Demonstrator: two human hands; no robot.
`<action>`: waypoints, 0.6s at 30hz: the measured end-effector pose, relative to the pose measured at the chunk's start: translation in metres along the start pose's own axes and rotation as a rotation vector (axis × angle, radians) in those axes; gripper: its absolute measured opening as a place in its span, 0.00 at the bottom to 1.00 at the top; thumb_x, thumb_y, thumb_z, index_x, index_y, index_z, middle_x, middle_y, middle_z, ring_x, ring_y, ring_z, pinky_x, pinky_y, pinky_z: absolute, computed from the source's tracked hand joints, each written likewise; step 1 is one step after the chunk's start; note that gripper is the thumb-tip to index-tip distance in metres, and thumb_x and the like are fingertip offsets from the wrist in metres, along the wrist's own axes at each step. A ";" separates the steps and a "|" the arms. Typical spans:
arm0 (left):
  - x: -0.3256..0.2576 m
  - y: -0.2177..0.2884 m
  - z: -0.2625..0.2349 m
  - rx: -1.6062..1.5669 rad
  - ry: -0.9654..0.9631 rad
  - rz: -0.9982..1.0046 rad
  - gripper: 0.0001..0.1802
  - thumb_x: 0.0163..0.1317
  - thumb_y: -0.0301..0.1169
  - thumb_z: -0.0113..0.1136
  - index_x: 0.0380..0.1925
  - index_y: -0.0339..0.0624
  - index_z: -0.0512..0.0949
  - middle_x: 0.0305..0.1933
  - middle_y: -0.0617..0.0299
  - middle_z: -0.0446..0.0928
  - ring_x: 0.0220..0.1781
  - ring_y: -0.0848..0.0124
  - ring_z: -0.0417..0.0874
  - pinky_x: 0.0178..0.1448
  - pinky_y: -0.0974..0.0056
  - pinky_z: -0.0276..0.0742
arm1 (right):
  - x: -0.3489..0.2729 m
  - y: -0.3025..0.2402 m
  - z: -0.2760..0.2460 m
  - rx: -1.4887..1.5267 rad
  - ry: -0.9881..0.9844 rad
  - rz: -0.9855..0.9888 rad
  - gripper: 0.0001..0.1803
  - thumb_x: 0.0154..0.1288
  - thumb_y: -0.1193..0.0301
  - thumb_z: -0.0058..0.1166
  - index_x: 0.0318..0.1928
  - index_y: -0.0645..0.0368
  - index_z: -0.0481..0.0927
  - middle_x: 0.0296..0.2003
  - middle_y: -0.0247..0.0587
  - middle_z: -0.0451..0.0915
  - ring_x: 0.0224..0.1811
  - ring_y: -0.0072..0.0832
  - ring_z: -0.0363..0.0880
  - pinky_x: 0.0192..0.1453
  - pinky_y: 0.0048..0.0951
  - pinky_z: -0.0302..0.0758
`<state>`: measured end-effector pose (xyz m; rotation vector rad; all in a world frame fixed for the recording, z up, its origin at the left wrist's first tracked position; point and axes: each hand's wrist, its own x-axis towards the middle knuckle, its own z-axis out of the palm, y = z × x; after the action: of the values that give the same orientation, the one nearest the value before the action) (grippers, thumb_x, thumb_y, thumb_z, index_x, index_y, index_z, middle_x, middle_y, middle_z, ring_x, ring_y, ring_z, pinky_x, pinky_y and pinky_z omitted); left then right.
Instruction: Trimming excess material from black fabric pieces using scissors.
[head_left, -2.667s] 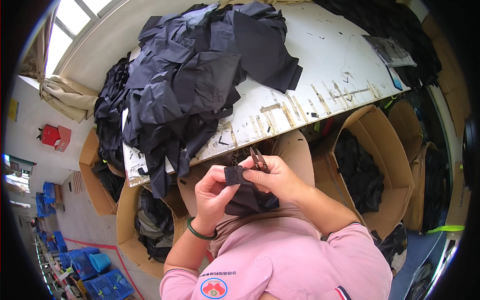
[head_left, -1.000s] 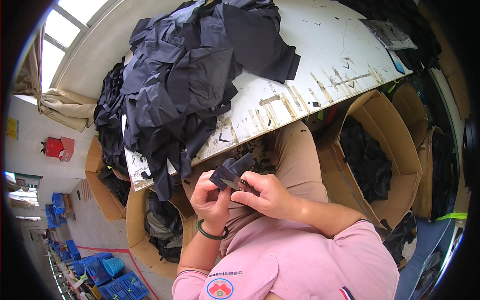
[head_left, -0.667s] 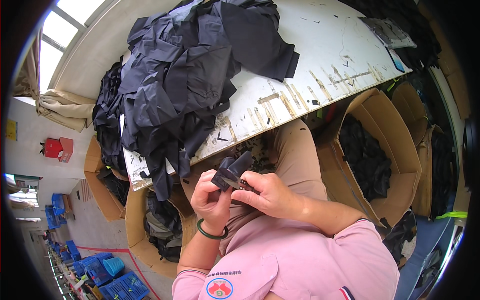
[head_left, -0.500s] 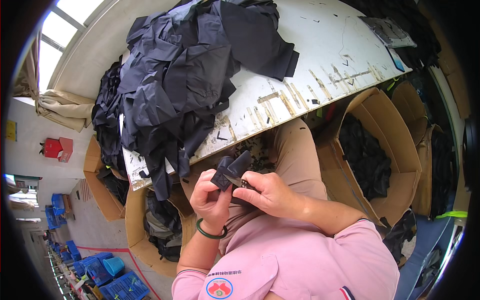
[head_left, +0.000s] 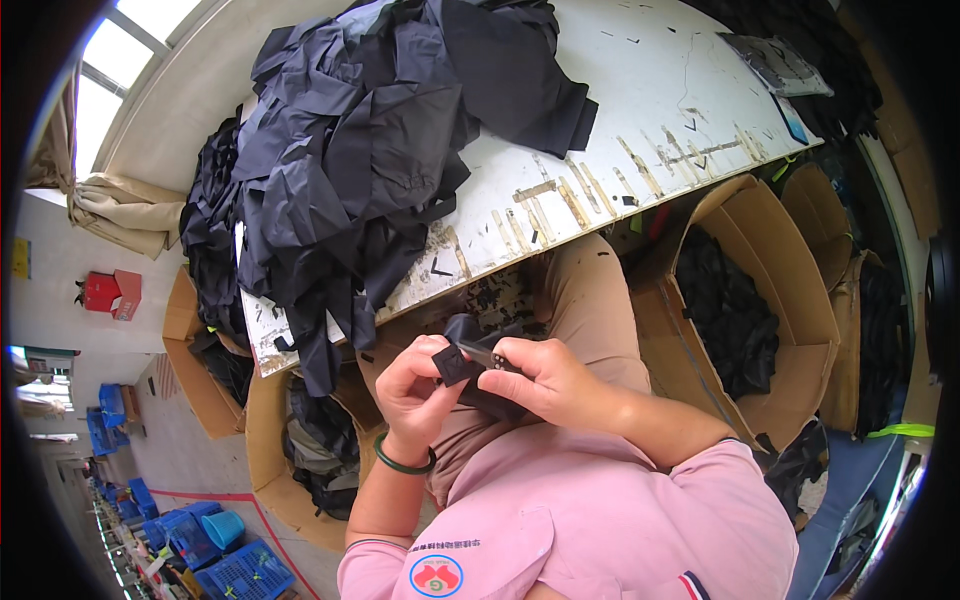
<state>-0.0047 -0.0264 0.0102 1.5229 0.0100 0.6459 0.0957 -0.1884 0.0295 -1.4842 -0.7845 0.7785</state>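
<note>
My left hand (head_left: 412, 388), with a dark green bangle at its wrist, pinches a small folded piece of black fabric (head_left: 453, 366) over my lap. My right hand (head_left: 548, 378) is closed around a small pair of thread snips (head_left: 484, 355), whose blades lie against the fabric's edge. More black fabric hangs below the two hands. Beyond them, a large heap of black fabric pieces (head_left: 350, 150) covers the left part of the white table (head_left: 650, 90), with strips drooping over its near edge.
Cardboard boxes hold black pieces: one box (head_left: 800, 330) at the right, another (head_left: 268, 440) at the lower left. Black scraps and worn tape marks dot the tabletop. Blue plastic baskets (head_left: 245, 572) stand on the floor at the far left.
Both hands stay close together; the left has shifted slightly left. The fabric piece has been turned, and its upright loose end has folded down.
</note>
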 end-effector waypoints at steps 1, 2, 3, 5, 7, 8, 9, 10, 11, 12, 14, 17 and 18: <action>0.001 0.001 -0.002 -0.096 -0.038 -0.073 0.10 0.48 0.12 0.62 0.27 0.36 0.76 0.33 0.59 0.79 0.38 0.68 0.75 0.47 0.63 0.70 | -0.001 0.001 -0.002 0.001 -0.009 -0.024 0.21 0.66 0.56 0.57 0.30 0.62 0.73 0.18 0.44 0.69 0.18 0.29 0.66 0.24 0.32 0.66; 0.003 0.002 -0.005 -0.154 -0.070 -0.136 0.09 0.48 0.12 0.62 0.25 0.36 0.76 0.33 0.58 0.79 0.38 0.68 0.74 0.47 0.64 0.69 | -0.001 0.001 -0.005 0.002 -0.018 -0.047 0.21 0.66 0.56 0.58 0.30 0.62 0.74 0.17 0.43 0.69 0.18 0.27 0.65 0.24 0.31 0.65; 0.004 0.003 -0.007 -0.155 -0.068 -0.135 0.09 0.48 0.12 0.62 0.25 0.36 0.76 0.33 0.58 0.79 0.38 0.68 0.74 0.47 0.64 0.69 | -0.001 0.001 -0.007 0.000 -0.020 -0.047 0.21 0.66 0.56 0.58 0.30 0.62 0.74 0.17 0.43 0.69 0.18 0.27 0.65 0.24 0.31 0.65; 0.006 0.004 -0.009 -0.297 -0.153 -0.244 0.08 0.47 0.13 0.61 0.25 0.36 0.76 0.33 0.58 0.79 0.38 0.68 0.74 0.47 0.65 0.69 | -0.001 0.000 -0.012 0.001 -0.103 -0.065 0.21 0.65 0.55 0.58 0.30 0.62 0.74 0.17 0.43 0.70 0.18 0.28 0.66 0.25 0.31 0.66; 0.006 0.003 -0.011 -0.323 -0.149 -0.284 0.07 0.47 0.14 0.61 0.24 0.36 0.76 0.33 0.58 0.79 0.38 0.68 0.74 0.46 0.65 0.69 | -0.001 -0.005 -0.018 -0.073 -0.134 -0.044 0.21 0.65 0.55 0.58 0.30 0.62 0.73 0.17 0.44 0.72 0.18 0.31 0.68 0.25 0.32 0.67; 0.007 0.003 -0.012 -0.349 -0.182 -0.314 0.07 0.47 0.14 0.62 0.25 0.35 0.76 0.33 0.58 0.79 0.38 0.69 0.74 0.46 0.65 0.69 | -0.001 -0.008 -0.020 -0.146 -0.162 -0.024 0.22 0.64 0.54 0.58 0.29 0.62 0.73 0.17 0.44 0.73 0.18 0.34 0.70 0.25 0.33 0.68; 0.007 0.002 -0.014 -0.375 -0.215 -0.344 0.07 0.47 0.14 0.62 0.25 0.35 0.76 0.33 0.58 0.79 0.38 0.69 0.74 0.45 0.66 0.69 | -0.002 -0.011 -0.023 -0.147 -0.165 -0.023 0.22 0.64 0.54 0.58 0.29 0.62 0.73 0.17 0.44 0.73 0.18 0.34 0.70 0.25 0.33 0.68; 0.008 0.003 -0.014 -0.376 -0.213 -0.343 0.07 0.47 0.14 0.62 0.25 0.35 0.76 0.33 0.58 0.79 0.38 0.69 0.74 0.45 0.66 0.69 | -0.001 -0.014 -0.026 -0.258 -0.177 -0.040 0.22 0.64 0.53 0.58 0.29 0.62 0.73 0.17 0.45 0.74 0.18 0.38 0.72 0.26 0.35 0.69; 0.009 0.006 -0.013 -0.370 -0.212 -0.412 0.07 0.45 0.16 0.62 0.23 0.36 0.75 0.32 0.58 0.79 0.37 0.68 0.75 0.48 0.64 0.69 | -0.002 -0.015 -0.028 -0.369 -0.188 -0.057 0.23 0.63 0.52 0.57 0.29 0.61 0.73 0.17 0.46 0.75 0.19 0.43 0.74 0.26 0.38 0.70; 0.010 0.007 -0.013 -0.364 -0.210 -0.482 0.07 0.44 0.18 0.63 0.22 0.38 0.74 0.30 0.58 0.79 0.36 0.67 0.75 0.51 0.61 0.69 | -0.002 -0.016 -0.029 -0.369 -0.190 -0.057 0.23 0.63 0.52 0.57 0.29 0.61 0.73 0.17 0.46 0.75 0.19 0.43 0.74 0.26 0.38 0.70; 0.012 0.009 -0.014 -0.379 -0.224 -0.521 0.07 0.44 0.18 0.63 0.22 0.38 0.75 0.30 0.57 0.79 0.36 0.67 0.76 0.51 0.61 0.69 | -0.002 -0.017 -0.031 -0.456 -0.200 -0.089 0.23 0.63 0.50 0.56 0.30 0.60 0.73 0.17 0.47 0.76 0.21 0.47 0.77 0.27 0.41 0.71; 0.012 0.011 -0.014 -0.403 -0.258 -0.576 0.07 0.43 0.18 0.64 0.22 0.37 0.75 0.31 0.57 0.80 0.35 0.67 0.76 0.52 0.61 0.69 | -0.002 -0.016 -0.032 -0.506 -0.215 -0.124 0.23 0.63 0.49 0.56 0.30 0.58 0.74 0.17 0.46 0.76 0.21 0.46 0.77 0.26 0.42 0.71; 0.012 0.011 -0.013 -0.413 -0.276 -0.592 0.07 0.43 0.18 0.65 0.22 0.37 0.76 0.31 0.56 0.80 0.35 0.66 0.77 0.52 0.61 0.69 | -0.002 -0.016 -0.032 -0.506 -0.215 -0.123 0.23 0.63 0.49 0.56 0.30 0.58 0.74 0.17 0.46 0.76 0.21 0.46 0.77 0.26 0.42 0.71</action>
<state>-0.0039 -0.0101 0.0240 1.1147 0.1069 -0.0409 0.1206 -0.2063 0.0474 -1.7929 -1.2936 0.6821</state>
